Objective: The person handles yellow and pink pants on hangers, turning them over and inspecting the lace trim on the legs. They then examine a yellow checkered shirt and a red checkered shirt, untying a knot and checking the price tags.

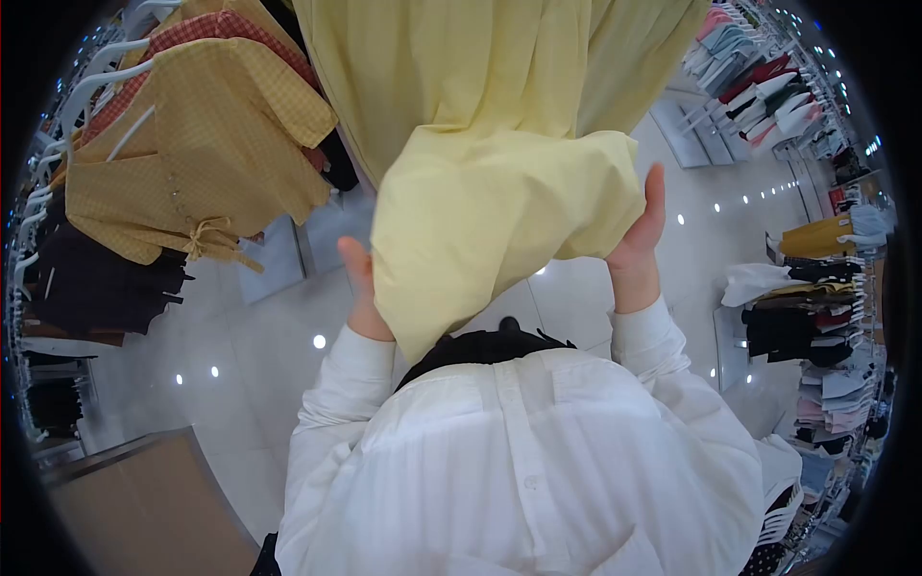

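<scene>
A pale yellow garment [499,192] hangs from the top of the view, its lower part bunched and lifted between my hands. My left hand [365,293] is at the cloth's left edge, thumb raised, with its other fingers hidden behind the fabric. At the right edge, my right hand [639,235] has its thumb pointing up beside the cloth, and its other fingers are also hidden under it. The cloth rests over both hands; whether the hidden fingers grip it cannot be made out.
A yellow checked blouse [235,144] hangs on a rack at the left, beside dark garments [106,278]. Clothes racks [826,307] line the right side. A brown panel [144,499] stands at the lower left. The floor [259,384] is shiny and tiled.
</scene>
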The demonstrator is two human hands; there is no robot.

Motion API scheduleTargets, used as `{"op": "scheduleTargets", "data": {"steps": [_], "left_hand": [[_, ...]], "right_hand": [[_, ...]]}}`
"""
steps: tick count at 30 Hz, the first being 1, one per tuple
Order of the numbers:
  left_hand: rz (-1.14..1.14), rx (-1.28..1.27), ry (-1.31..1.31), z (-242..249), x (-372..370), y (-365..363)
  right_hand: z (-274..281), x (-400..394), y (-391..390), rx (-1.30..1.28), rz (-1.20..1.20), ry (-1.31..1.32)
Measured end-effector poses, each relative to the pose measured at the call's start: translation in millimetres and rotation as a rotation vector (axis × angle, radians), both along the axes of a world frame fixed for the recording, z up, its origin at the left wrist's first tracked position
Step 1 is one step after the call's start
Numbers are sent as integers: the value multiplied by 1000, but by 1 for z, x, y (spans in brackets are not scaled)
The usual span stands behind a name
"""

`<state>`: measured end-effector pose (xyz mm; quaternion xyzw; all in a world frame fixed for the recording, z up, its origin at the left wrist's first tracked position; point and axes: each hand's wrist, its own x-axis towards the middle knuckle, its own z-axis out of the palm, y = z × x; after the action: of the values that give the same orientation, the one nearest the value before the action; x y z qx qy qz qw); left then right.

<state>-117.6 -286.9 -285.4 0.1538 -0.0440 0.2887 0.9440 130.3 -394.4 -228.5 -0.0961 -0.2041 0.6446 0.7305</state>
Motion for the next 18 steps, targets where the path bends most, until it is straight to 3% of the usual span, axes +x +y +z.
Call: {"op": "scheduleTargets", "data": {"steps": [1,3,5,6,8,9,11,12,14,15,17,18], "left_hand": [[8,94,-143,5,-3,5],[9,143,-155,17,-3,7],[8,187,-158,38,-5,2],[49,123,-25,53,-5,-4],[84,58,110,65,-3,-8],[113,74,119,66,-3,-6],[148,86,121,69,0,-7],[133,39,25,71,1,-8],[117,9,-73,77,5,-12],[172,9,13,80,6,-19],[219,16,102,73,3,-33],[127,-18,38,56,0,-39]], "right_hand": [[-9,0,-3,53,48,-52],[-26,1,-9,109,110,-100],[-39,4,-15,-3,149,-1122],[-33,3,-13,4,151,-1119],[-6,-3,-13,387,273,-1039],[6,-5,-16,387,270,-1040],[28,-11,-27,28,232,-1323],[33,-15,-31,31,238,-1326],[41,-23,-37,-133,-156,-984],[50,-27,-42,-127,-161,-982],[67,-29,-50,-265,-262,-425],[68,-24,-50,-248,-295,-426]]}}
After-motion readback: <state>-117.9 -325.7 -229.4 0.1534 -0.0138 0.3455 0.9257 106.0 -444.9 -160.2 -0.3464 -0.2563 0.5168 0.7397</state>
